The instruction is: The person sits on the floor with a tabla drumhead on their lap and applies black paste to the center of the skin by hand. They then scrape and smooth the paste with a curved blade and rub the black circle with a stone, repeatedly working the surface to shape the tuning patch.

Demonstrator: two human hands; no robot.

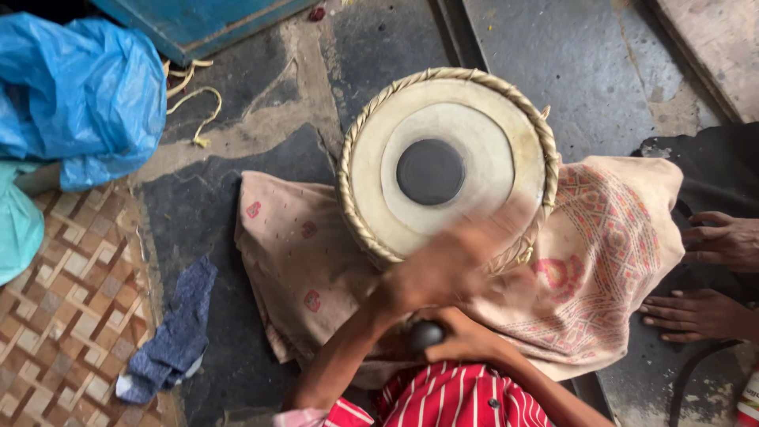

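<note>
Landmark is the drum [447, 162], sitting head-up on a patterned cloth [609, 261] on the stone floor [553, 55], probably so it doesn't slide. Far left of it there's a blue plastic bag [75, 95] and a blue rag [175, 332]. The left hand [443, 265] is a blur at the drum's near rim, fingers spread I think. Just below, the right hand [466, 336] is wrapped around a dark round stone [425, 335]. To the right, someone else's feet [704, 277].

- The drum [447, 162] had a matt, smooth skin head with a dull black centre and a braided rim.
- The cloth [601, 261] beneath looked soft, worn and printed.
- The floor [569, 55] was rough grey stone.
- The blue bag [75, 95] was glossy plastic.
</note>
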